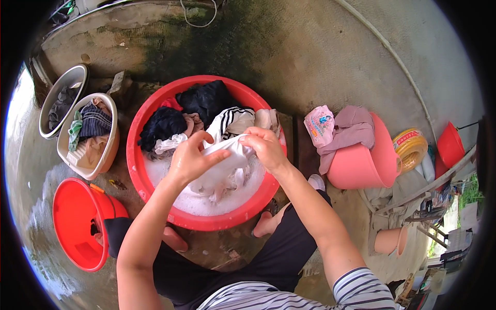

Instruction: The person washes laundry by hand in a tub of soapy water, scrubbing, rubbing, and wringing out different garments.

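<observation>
Bare concrete (320, 46), damp and stained dark green toward the top, makes up the floor of this washing spot. Both hands meet over a red basin (135, 155) at the centre. The left hand (190, 157) has its fingers closed on one end of a white cloth (223, 168), and the right hand (264, 146) is clamped on the other end, just beside it, so the cloth is bunched between them and hangs down into the suds (206, 201). The cloth sits above the near half of the basin, wet and trailing into the foam.

Behind the hands, the far half of the basin holds a heap of clothes: black pieces (204, 101), a striped black and white one (230, 120) and pale ones.

Below the basin the person's feet (268, 223) rest on the concrete on either side, with dark shorts and a striped shirt at the lower edge.

To the left stand a beige tub (111, 150) with folded clothes, a metal bowl (62, 85) behind it, and a red bucket (77, 227) lying tilted. To the right a pink bucket (364, 165) stands near the basin, draped with a mauve garment (351, 129) and a pink packet (319, 124). Farther right lie a coiled yellow hose (412, 147) and another red tub (449, 145).
</observation>
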The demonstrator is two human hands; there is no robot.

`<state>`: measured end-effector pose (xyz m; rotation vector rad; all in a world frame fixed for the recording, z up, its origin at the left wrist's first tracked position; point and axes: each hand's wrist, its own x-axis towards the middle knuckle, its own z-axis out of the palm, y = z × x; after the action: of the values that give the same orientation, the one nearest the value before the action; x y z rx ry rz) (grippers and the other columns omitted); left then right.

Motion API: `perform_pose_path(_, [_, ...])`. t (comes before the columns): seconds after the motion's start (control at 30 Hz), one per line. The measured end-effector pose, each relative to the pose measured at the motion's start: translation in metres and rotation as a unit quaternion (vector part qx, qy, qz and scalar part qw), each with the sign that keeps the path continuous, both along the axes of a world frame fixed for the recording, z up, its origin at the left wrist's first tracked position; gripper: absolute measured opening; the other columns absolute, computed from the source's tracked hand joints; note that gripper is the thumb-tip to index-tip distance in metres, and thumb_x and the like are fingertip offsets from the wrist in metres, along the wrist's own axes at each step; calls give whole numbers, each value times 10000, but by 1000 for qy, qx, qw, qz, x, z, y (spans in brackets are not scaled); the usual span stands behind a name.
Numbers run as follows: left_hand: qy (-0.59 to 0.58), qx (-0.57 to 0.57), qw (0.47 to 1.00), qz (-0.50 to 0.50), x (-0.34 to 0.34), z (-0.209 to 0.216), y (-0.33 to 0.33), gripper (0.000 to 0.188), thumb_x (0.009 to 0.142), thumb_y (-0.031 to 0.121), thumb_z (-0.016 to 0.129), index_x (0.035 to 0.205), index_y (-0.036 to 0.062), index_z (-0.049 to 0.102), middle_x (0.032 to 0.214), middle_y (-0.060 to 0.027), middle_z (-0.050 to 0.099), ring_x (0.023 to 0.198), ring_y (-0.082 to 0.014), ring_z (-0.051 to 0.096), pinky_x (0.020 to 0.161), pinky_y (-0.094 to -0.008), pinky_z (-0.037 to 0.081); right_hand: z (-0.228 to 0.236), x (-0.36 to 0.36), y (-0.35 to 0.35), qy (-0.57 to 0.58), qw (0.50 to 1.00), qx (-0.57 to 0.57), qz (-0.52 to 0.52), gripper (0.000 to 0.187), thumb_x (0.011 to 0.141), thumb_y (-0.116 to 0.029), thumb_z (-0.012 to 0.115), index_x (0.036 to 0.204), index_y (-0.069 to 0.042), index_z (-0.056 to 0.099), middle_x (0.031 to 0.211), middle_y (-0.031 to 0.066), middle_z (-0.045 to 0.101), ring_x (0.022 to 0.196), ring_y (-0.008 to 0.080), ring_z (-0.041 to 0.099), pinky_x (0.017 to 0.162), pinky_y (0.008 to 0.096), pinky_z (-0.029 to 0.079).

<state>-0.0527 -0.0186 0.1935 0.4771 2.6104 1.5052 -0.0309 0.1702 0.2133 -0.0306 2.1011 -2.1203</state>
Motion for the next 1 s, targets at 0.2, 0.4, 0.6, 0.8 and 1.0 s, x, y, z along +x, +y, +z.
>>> perform_pose_path(0.2, [257, 114, 957, -75, 16, 22, 18, 434, 609, 243, 695, 961, 46, 533, 686, -96, 560, 681, -248, 567, 628, -349, 440, 9, 7, -13, 42, 997, 60, -26, 211, 817, -139, 497, 637, -30, 501, 574, -25, 457, 547, 43, 407, 495, 208, 324])
perform_pose_path(0.4, [10, 106, 979, -172, 5, -6, 19, 385, 628, 183, 633, 970, 26, 553, 839, -147, 560, 840, -262, 526, 742, -336, 415, 16, 17, -17, 233, 944, 232, 1, 228, 837, -170, 512, 662, -25, 492, 575, 2, 462, 537, 69, 405, 490, 244, 350])
perform_pose_path(0.6, [72, -261, 928, -256, -2, -102, 0, 418, 702, 245, 605, 1047, 16, 544, 996, -145, 538, 920, -231, 511, 798, -315, 422, 68, 23, 26, 234, 954, -63, -173, 203, 834, -169, 483, 738, 2, 535, 647, 46, 519, 571, 102, 484, 525, 226, 386])
perform_pose_path(0.8, [-322, 159, 933, -30, -34, -101, -27, 356, 669, 184, 617, 968, -3, 573, 826, -90, 604, 769, -178, 564, 721, -275, 421, 46, -6, 109, 186, 931, 76, -305, 207, 814, -157, 513, 654, -26, 527, 592, -5, 490, 538, 64, 442, 482, 220, 336])
perform_pose_path(1.0, [-123, 124, 972, -157, -10, -2, 22, 269, 748, 247, 627, 860, 7, 579, 701, -34, 565, 668, -101, 520, 584, -254, 422, -13, 12, 27, 269, 879, 387, 76, 591, 627, -178, 706, 1120, -18, 424, 1135, 168, 436, 1091, 286, 414, 928, 342, 315])
